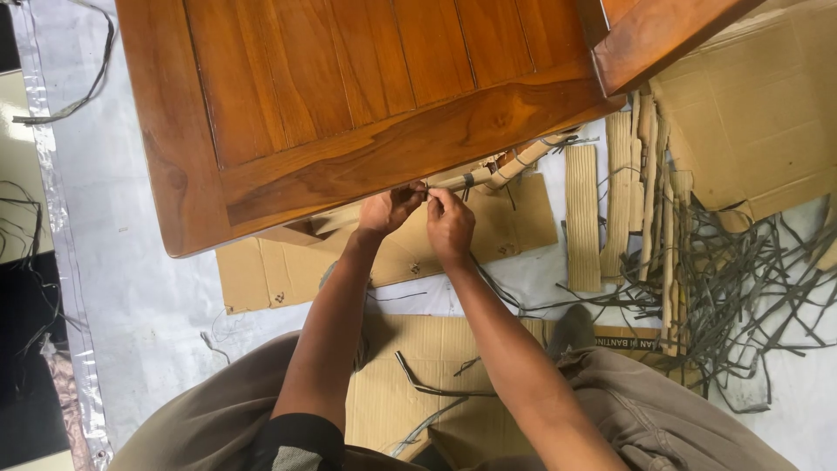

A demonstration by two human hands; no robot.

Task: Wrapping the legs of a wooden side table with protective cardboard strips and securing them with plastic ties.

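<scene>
Pinching a dark strap (425, 194) between both my left hand (390, 210) and right hand (450, 225), fingers pressed together, just under the wooden tabletop (349, 96) edge, cardboard (514, 222) beneath.

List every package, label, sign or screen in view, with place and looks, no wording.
Flattened cardboard sheet: under the wooden table edge, brown, rectangular.
Cardboard sheet: between the person's knees, brown, dark print along its right edge.
Opened cardboard box: upper right, tan, creased.
No labels, signs or screens.
</scene>
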